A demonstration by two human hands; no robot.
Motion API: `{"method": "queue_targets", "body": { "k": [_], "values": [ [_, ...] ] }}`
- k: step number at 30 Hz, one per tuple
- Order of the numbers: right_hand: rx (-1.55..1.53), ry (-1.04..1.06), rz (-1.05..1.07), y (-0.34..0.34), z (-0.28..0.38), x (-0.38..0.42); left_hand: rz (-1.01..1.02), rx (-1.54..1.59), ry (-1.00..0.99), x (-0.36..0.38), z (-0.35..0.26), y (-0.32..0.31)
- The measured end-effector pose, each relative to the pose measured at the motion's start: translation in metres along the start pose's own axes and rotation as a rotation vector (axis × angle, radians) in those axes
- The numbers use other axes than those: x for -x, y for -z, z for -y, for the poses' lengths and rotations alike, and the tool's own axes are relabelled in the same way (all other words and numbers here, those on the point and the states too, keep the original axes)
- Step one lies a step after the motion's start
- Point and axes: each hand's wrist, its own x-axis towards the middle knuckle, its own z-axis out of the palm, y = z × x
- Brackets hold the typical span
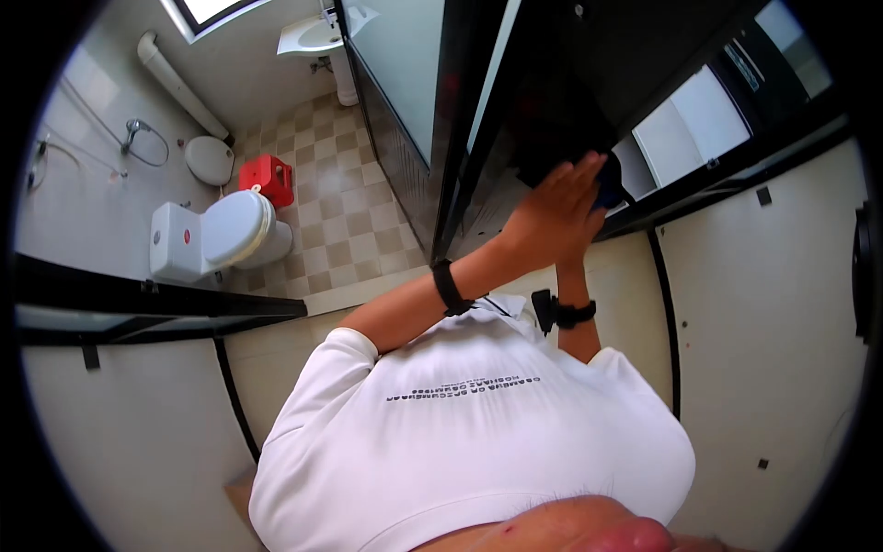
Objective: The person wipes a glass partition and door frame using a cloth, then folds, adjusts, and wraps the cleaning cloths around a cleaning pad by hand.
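Note:
My left hand (543, 221) is raised in front of my chest, its fingers stretched out and pointing up and to the right. Behind it, my right hand (586, 232) is partly hidden and seems to lie flat against it, palm to palm. Neither hand visibly holds anything. A black band (448, 287) circles my left wrist, and a black wristband (576, 315) is on my right. Just beyond the fingers lies a dark blue thing (614, 184), too dark to make out.
Dark-framed glass panels (391, 152) rise ahead. Left of them is a bathroom with a checkered floor (336, 207), a white toilet (235, 228), a red stool (267, 179) and a washbasin (317, 35). White panels (754, 304) stand at the right.

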Motion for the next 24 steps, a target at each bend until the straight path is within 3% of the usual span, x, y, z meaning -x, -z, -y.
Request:
{"method": "queue_targets", "body": {
  "k": [6, 8, 10, 12, 14, 16, 18, 20, 21, 24],
  "values": [
    [0.309, 0.254, -0.256, 0.003, 0.081, -0.026, -0.148, 0.268, 0.094, -0.015, 0.007, 0.044],
    [0.050, 0.109, -0.132, 0.013, 0.020, -0.031, -0.108, 0.257, 0.141, -0.011, 0.018, 0.063],
    [-0.993, -0.308, 0.033, -0.019, 0.086, -0.035, -0.460, 0.202, 0.142, 0.004, 0.024, 0.065],
    [-1.186, -0.447, -0.054, -0.035, 0.073, -0.030, -0.522, 0.169, 0.113, 0.024, 0.034, 0.079],
    [-0.046, 0.228, -0.099, -0.087, 0.154, -0.013, -0.446, 0.173, 0.159, 0.050, 0.041, 0.087],
    [-0.063, 0.304, -0.081, -0.108, 0.154, -0.001, -0.355, 0.209, 0.299, 0.079, 0.054, 0.098],
    [0.236, 0.513, 0.165, -0.119, 0.151, 0.002, -0.349, 0.319, 0.400, 0.102, 0.067, 0.119],
    [0.195, 0.493, 0.281, -0.141, 0.160, 0.009, -0.469, 0.574, 0.781, 0.121, 0.060, 0.139],
    [0.201, 0.456, 0.392, -0.155, 0.168, 0.018, -0.383, 0.635, 0.805, 0.136, 0.067, 0.158],
    [0.197, 0.364, 0.607, -0.191, 0.191, 0.048, -0.422, 0.580, 0.822, 0.175, 0.057, 0.190]
  ]
}}
